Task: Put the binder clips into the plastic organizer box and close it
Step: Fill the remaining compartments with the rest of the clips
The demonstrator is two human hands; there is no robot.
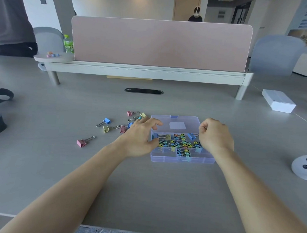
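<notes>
Steadying the box [165,158] mid-frame, the spread left hand [141,135] frees the right hand [214,135], pinching a blue clip [191,136], to load it.

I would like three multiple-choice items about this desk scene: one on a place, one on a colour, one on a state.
1. Where do the loose binder clips lie relative to the organizer box?
A. To its left
B. To its right
C. On its lid

2. What colour is the clip nearest the camera?
A. Blue
B. Pink
C. Yellow

3. In what state is the box?
A. Shut and latched
B. Open, lid laid back
C. Upside down

Key: 1 A, they are scattered beyond the left hand. 2 B, it lies alone, pink. 3 B, the compartments show clips and the right hand reaches over them.
</notes>
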